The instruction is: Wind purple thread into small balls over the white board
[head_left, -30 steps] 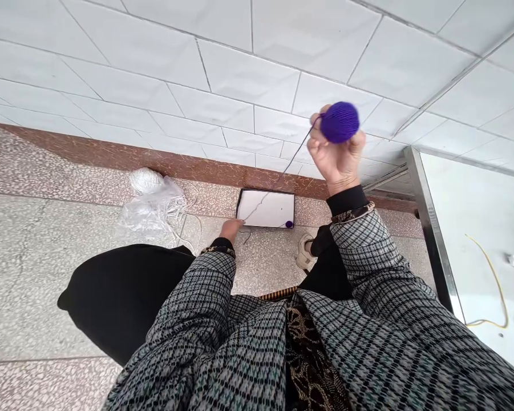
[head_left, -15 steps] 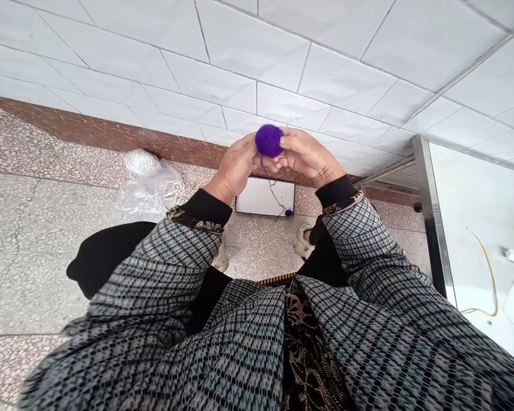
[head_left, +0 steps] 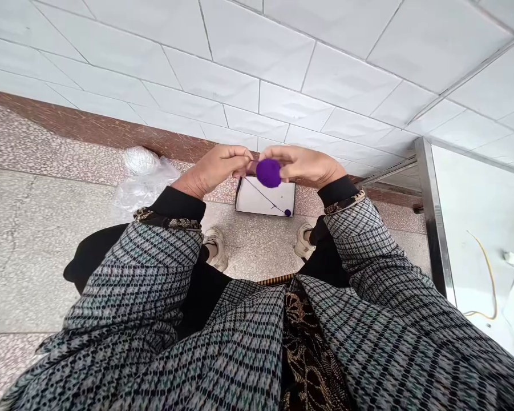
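My right hand [head_left: 306,164] grips a purple ball of yarn [head_left: 268,173] between thumb and fingers. Just left of it, my left hand [head_left: 222,166] is closed in a pinch on the purple yarn strand [head_left: 263,196]. From that pinch the strand slants down over a shallow white box [head_left: 257,197] with dark edges. It reaches a small dark purple clump of yarn [head_left: 287,212] at the box's lower right corner. Both hands are held in the air above the box, and the ball hides part of its upper edge.
On the floor to the left lie a ball of white yarn [head_left: 140,160] and a crumpled clear plastic bag [head_left: 143,191]. A white tiled wall [head_left: 222,74] rises ahead. To the right stands a metal-edged white surface [head_left: 474,228] with a yellow cable [head_left: 490,268]. My shoes [head_left: 216,249] flank the box.
My left hand has moved off the ball to the left and now pinches the strand. The ball has dropped lower in my right hand. The strand hangs straighter over the box.
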A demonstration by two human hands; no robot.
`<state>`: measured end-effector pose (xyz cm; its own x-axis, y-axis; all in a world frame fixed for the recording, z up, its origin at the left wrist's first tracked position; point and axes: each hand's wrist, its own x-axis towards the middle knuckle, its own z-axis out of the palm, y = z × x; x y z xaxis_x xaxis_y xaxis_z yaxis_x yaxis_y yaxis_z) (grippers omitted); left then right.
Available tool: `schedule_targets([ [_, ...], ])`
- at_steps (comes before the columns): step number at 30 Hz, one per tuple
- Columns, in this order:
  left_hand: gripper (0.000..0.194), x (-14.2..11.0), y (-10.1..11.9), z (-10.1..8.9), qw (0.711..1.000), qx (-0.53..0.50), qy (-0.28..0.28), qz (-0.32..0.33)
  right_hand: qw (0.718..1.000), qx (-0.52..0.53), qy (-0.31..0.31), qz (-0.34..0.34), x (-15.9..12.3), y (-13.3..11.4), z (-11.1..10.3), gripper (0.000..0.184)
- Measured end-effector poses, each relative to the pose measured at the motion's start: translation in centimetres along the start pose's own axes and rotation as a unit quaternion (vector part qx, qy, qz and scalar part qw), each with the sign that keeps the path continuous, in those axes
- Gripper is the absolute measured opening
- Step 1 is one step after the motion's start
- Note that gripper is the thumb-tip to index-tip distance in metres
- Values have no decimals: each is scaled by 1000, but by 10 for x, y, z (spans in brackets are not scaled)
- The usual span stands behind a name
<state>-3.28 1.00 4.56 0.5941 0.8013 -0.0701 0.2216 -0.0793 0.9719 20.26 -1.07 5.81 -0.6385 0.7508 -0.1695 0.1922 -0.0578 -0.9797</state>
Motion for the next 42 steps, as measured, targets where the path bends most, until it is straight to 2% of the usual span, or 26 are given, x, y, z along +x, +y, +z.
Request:
schedule_targets([
  [2,21,2,-8,1,999,-36,2,5,992,92,27,-83,2,-1,-6,55],
  [5,19,3,-15,10,998,-57,-38,16,962,169,152,-154,14,5,-12,62],
  [7,20,1,-13,15,995,-56,-78,20,950,151,238,-138,22,10,-12,54],
  [9,20,-2,-7,18,993,-53,-100,23,951,65,292,-79,25,12,-9,40],
  [11,18,-3,-1,15,994,-48,-96,23,958,-63,278,-1,21,9,-4,33],
  [12,17,-4,1,12,995,-43,-89,20,964,-119,236,36,17,6,-3,32],
  [14,13,-3,0,5,996,-33,-79,9,978,-167,84,93,7,-1,-3,33],
  [16,12,-1,-5,-2,997,-27,-75,-5,986,-120,-68,92,-1,-7,-7,35],
  [17,12,0,-9,-4,997,-29,-73,-10,990,-72,-105,65,-4,-8,-9,38],
  [18,14,1,-12,-5,997,-35,-66,-12,993,-18,-111,26,-6,-7,-12,42],
  [21,22,1,-17,-4,996,-79,-34,3,988,119,-33,-93,-8,-1,-19,59],
  [23,24,-1,-16,0,993,-113,-23,13,978,167,-12,-122,-8,3,-20,68],
  [28,25,-2,-12,1,978,-207,4,20,987,130,-33,-87,-13,8,-22,72],
  [32,20,2,-18,-2,961,-273,34,34,991,99,-35,-81,-15,6,-22,70],
  [34,18,3,-22,2,966,-256,20,29,991,105,1,-86,-10,3,-21,73],
  [35,18,3,-23,4,972,-231,3,27,988,117,41,-96,-6,2,-20,74],
  [37,21,3,-21,11,987,-152,-53,24,973,134,150,-116,4,1,-18,71],
  [39,23,0,-15,16,990,-69,-118,25,955,110,255,-105,15,3,-15,56],
  [40,23,-2,-11,16,989,-38,-140,25,954,75,280,-80,18,5,-13,48],
  [41,22,-3,-6,15,989,-16,-146,23,961,32,273,-44,19,6,-11,41],
  [42,20,-5,-2,13,991,-4,-134,21,972,-10,233,-4,19,7,-9,37],
])
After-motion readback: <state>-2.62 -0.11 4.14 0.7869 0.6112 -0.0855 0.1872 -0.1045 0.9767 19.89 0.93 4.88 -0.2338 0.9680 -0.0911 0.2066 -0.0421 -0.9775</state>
